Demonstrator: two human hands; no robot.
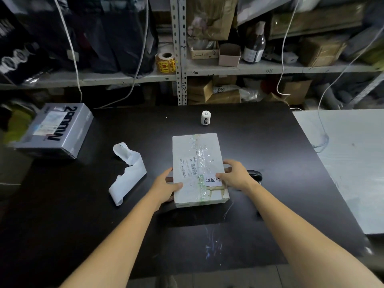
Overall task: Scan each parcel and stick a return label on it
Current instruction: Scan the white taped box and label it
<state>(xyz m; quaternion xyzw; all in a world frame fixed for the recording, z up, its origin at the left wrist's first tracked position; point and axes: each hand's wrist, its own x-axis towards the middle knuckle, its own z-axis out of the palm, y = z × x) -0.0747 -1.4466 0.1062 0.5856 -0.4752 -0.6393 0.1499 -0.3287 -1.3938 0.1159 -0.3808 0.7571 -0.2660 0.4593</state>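
A white taped parcel (198, 167) lies on the black table (249, 152) in front of me. It carries a barcode shipping label (190, 168) and a white return label (213, 180) near its right edge. My left hand (166, 187) grips the parcel's near-left corner, thumb on top. My right hand (236, 176) holds the right edge, with its thumb pressing on the return label. A roll of return labels (205, 118) stands upright behind the parcel. A black scanner (255, 175) lies to the right, mostly hidden behind my right hand.
A strip of white label backing paper (127, 173) curls on the table to the left. A grey box (55, 129) sits at the far left table edge. A white table (353, 163) adjoins on the right. Shelves (239, 68) with boxes and cables stand behind.
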